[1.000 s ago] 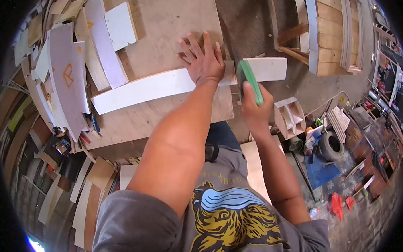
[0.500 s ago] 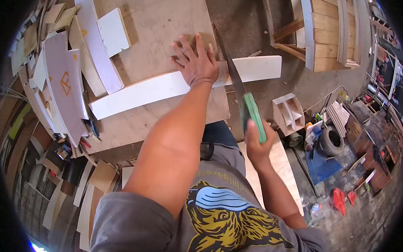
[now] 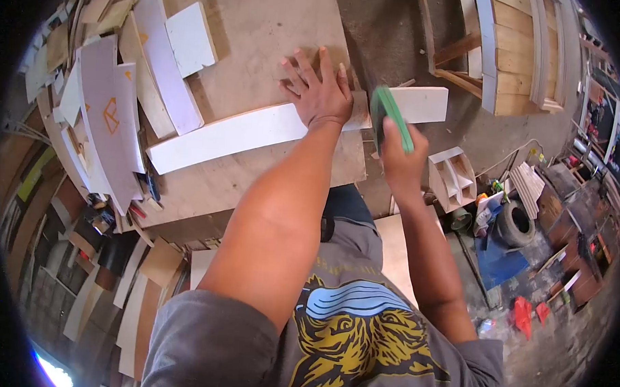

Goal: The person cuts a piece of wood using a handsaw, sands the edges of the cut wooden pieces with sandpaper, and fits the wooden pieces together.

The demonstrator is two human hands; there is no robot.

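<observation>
A long white board [image 3: 237, 138] lies across the wooden worktable [image 3: 269, 185], its right end sticking out past the table's edge. My left hand [image 3: 325, 98] presses down on the board with fingers spread, the fingertips reaching over to the tabletop. My right hand [image 3: 402, 152] is wrapped round the green handle of a handsaw [image 3: 393, 118]. The handle is over the board's overhanging part, just right of the table edge. The saw's blade is smeared by motion and mostly hidden behind the handle.
White offcuts [image 3: 192, 39] and stacked boards [image 3: 108, 111] lie on the table's left side. A slatted wooden frame [image 3: 516, 54] stands at the upper right. On the floor to the right are a small divided wooden box [image 3: 451, 178], a tyre [image 3: 516, 224] and red scraps [image 3: 522, 317].
My right hand has pushed the handsaw forward, away from my body, so its handle is now over the board. My left hand stays pressed on the board. The whole view has shifted slightly.
</observation>
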